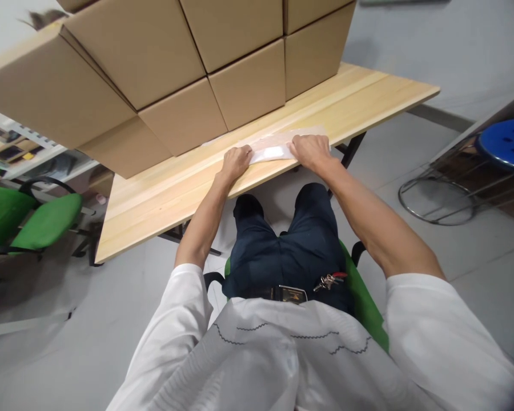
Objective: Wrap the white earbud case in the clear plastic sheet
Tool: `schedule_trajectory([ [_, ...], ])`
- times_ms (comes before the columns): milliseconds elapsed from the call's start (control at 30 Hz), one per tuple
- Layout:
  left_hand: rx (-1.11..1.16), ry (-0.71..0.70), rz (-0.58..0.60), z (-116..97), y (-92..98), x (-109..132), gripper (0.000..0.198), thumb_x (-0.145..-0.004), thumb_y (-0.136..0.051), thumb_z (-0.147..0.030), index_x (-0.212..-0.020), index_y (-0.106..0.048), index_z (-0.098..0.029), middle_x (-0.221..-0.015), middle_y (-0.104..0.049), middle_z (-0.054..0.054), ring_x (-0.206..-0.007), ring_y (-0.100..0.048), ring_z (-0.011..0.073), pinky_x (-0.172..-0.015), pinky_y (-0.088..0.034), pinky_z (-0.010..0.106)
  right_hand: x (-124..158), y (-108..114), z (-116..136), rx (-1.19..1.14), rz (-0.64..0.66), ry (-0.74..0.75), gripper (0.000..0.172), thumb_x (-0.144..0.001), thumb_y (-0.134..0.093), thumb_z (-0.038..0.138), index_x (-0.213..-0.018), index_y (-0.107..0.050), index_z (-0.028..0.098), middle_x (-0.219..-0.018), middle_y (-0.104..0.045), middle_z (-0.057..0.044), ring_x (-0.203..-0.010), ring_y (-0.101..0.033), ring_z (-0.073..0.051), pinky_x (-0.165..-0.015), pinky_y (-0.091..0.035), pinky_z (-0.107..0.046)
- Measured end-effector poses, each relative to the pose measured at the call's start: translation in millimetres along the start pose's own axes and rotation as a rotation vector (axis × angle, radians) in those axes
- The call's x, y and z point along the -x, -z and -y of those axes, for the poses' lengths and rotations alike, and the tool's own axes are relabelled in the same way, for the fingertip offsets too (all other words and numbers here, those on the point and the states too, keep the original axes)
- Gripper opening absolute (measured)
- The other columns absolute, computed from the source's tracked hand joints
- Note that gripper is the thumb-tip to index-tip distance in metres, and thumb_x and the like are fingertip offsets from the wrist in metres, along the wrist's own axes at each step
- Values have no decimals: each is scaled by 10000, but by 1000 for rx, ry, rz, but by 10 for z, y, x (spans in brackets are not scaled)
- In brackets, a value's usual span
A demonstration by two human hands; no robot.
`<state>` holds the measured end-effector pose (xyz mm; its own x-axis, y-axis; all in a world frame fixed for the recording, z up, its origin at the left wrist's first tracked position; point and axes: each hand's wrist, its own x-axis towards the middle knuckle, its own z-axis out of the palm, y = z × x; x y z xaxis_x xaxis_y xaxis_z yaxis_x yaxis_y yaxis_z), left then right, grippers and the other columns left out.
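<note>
A flat clear plastic bag with a white piece inside (270,149) lies near the front edge of the wooden table (154,200). My left hand (235,161) has its fingers curled on the bag's left end. My right hand (310,149) rests palm down on the bag's right end, fingers bent over it. Both hands press the bag against the tabletop.
A stack of several cardboard boxes (188,68) fills the back of the table just beyond the bag. Green chairs (29,220) stand at the left. A blue stool (503,142) with a metal ring frame stands at the right. I sit on a green chair.
</note>
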<state>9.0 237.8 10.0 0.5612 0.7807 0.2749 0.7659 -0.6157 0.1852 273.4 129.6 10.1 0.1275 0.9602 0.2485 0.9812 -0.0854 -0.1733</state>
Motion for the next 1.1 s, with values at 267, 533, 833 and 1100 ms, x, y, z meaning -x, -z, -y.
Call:
schedule_trajectory([
  [267, -68, 114, 0, -103, 254, 150, 394, -1153, -460, -401, -1318, -767, -217, -1396, -779, 221, -1298, -725, 366, -1124, -522, 476, 40, 62, 31, -17, 34, -1, 540, -1183, -416, 348, -1433, -759, 14, -1348, -788, -351, -1277, -754, -436, -1093, -528, -572],
  [533, -53, -36, -351, -897, 1025, -37, 488, -1136, -428, -437, -1367, -785, -198, -1422, -790, 144, -1377, -715, 299, -1244, -536, 459, -14, 210, 32, -57, 90, 42, 536, -1225, -361, 329, -1488, -719, 29, -1474, -755, -308, -1337, -721, -394, -1089, -505, -476],
  [833, -84, -132, -256, -1363, 749, -244, 613, -1135, -357, -513, -1538, -691, -193, -1558, -739, 164, -1485, -672, 373, -1280, -513, 535, -53, 183, 31, -61, 45, 61, 512, -1241, -386, 378, -1464, -721, 60, -1444, -777, -264, -1241, -730, -335, -942, -465, -389],
  [1100, -81, -66, 183, -1081, 92, -97, 553, -1139, -237, -513, -1381, -625, -201, -1525, -701, 267, -1411, -683, 446, -1112, -557, 575, -85, 128, 14, -80, 32, 84, 471, -1219, -418, 314, -1469, -718, 52, -1455, -776, -243, -1228, -720, -321, -923, -435, -378],
])
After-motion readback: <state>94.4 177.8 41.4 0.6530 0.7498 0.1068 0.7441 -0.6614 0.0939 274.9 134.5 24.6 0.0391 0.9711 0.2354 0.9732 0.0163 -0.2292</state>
